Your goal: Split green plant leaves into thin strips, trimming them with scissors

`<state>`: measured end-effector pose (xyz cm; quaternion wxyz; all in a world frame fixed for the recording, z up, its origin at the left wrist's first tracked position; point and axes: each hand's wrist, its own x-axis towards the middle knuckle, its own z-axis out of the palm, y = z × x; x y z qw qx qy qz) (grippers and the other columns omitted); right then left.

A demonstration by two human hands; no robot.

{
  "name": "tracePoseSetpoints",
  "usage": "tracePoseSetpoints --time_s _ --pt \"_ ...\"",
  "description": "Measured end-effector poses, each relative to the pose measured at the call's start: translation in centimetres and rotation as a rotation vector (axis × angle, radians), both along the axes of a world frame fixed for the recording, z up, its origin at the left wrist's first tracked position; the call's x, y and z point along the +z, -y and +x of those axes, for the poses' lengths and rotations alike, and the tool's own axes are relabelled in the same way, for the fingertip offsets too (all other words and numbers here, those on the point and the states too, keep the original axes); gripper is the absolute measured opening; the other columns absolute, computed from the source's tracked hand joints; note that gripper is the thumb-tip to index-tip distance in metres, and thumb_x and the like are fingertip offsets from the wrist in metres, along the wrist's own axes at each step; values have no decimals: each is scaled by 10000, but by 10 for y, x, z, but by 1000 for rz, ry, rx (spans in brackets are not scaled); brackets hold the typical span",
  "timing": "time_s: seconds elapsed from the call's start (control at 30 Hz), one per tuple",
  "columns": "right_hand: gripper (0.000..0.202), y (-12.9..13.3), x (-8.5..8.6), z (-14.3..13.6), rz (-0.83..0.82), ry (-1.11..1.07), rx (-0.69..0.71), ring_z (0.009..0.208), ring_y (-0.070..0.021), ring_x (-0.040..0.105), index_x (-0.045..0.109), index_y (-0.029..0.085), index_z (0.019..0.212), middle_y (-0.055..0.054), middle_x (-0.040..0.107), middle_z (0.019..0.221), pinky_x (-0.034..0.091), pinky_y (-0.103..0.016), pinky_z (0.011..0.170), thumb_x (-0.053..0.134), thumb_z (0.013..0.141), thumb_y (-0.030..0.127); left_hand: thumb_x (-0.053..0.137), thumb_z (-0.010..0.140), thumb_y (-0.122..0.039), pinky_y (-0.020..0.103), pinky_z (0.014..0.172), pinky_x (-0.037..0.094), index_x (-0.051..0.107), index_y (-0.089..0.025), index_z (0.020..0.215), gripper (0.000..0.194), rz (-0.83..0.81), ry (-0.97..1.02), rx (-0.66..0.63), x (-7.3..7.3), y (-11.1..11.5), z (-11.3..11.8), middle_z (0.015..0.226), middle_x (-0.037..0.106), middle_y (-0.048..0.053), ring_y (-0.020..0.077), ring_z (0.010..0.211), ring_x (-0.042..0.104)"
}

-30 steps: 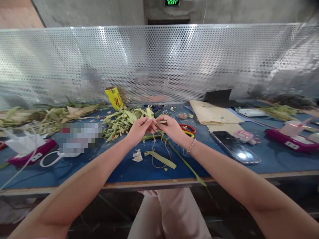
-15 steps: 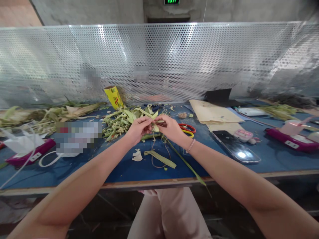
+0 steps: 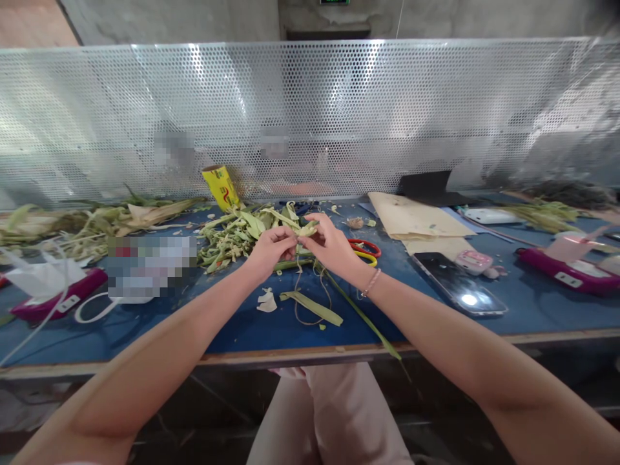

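Note:
My left hand (image 3: 274, 250) and my right hand (image 3: 330, 244) meet above the middle of the blue table, fingertips almost touching. Between the right thumb and fingers is a folded pale green husk strip (image 3: 308, 228). The left fingers are pinched together beside its lower end; what they grip is hidden. Just under the hands a thin brown string (image 3: 297, 315) hangs down and loops on the table. Across that loop lies a flat green husk piece (image 3: 314, 308). A pile of pale green husk pieces (image 3: 227, 242) is behind and left of my left hand.
Red and yellow scissor-like handles (image 3: 365, 253) lie right of my right hand. Farther right are a phone (image 3: 458, 284), a pink case (image 3: 473, 261) and brown paper (image 3: 416, 216). A yellow tube (image 3: 221, 187) stands before the perforated metal screen (image 3: 310, 116). Purple power strips (image 3: 576, 276) sit at both sides.
The husk strip has turned and is now more folded in my right fingers, its spread tips less visible. My left fingers have closed in lower beside it. The table items stay put.

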<state>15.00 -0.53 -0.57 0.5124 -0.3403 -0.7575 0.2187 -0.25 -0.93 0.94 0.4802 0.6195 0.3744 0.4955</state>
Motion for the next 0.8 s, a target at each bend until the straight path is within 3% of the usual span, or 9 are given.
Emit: tracePoseSetpoints --time_s 0.13,0.33,0.53,0.8 --pt "109 1 5 1 45 80 -15 674 -139 536 535 209 807 -18 579 768 406 -275 645 500 774 307 602 615 -188 196 431 343 555 -167 640 57 22 -48 14 -1 -1 -1 442 501 -52 57 398 441" --pt "123 3 10 1 28 56 -72 630 -136 509 519 194 715 -8 549 673 382 -263 621 485 771 298 610 668 -300 217 487 392 583 -167 758 162 140 -132 -41 0 2 -1 528 563 -29 73 453 488" --pt "194 4 11 3 85 71 -102 566 -111 418 465 190 586 12 473 587 327 -243 569 489 761 270 601 687 -361 247 554 443 518 -165 733 219 231 -199 51 -1 4 3 565 562 -26 97 498 545" --pt "244 4 11 3 111 24 -50 552 -104 410 456 189 525 13 461 557 319 -247 550 505 753 261 636 657 -318 220 556 433 471 -182 719 223 294 -170 63 0 5 4 546 536 -51 94 543 561"
